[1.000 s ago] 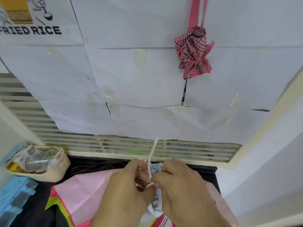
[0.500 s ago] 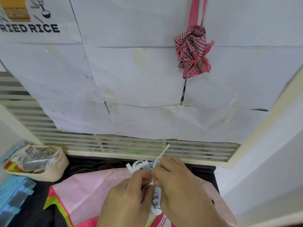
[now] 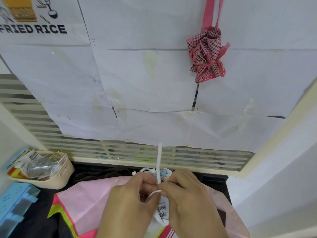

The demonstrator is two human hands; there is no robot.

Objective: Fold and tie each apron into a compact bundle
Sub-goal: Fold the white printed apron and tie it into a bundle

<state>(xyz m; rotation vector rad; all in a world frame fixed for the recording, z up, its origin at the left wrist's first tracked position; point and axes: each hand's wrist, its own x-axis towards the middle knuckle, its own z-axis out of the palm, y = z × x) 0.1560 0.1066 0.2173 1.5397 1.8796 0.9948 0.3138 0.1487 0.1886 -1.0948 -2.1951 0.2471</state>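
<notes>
The white apron (image 3: 162, 215), rolled into a small bundle, sits low at centre frame between both hands, above a pink apron (image 3: 92, 196) spread on the dark bench (image 3: 214, 180). Its white strap (image 3: 159, 162) now stands straight up toward 12 o'clock, where half a second ago it leaned toward 1 o'clock, a sign the knot is likely being drawn tight. The left hand (image 3: 132, 201) and right hand (image 3: 190, 198) each pinch the strap where they meet. At 1 o'clock a checked red apron bundle (image 3: 206, 54) hangs already tied on the papered wall; at 9 o'clock a cream basket (image 3: 58, 176) holds packets.
</notes>
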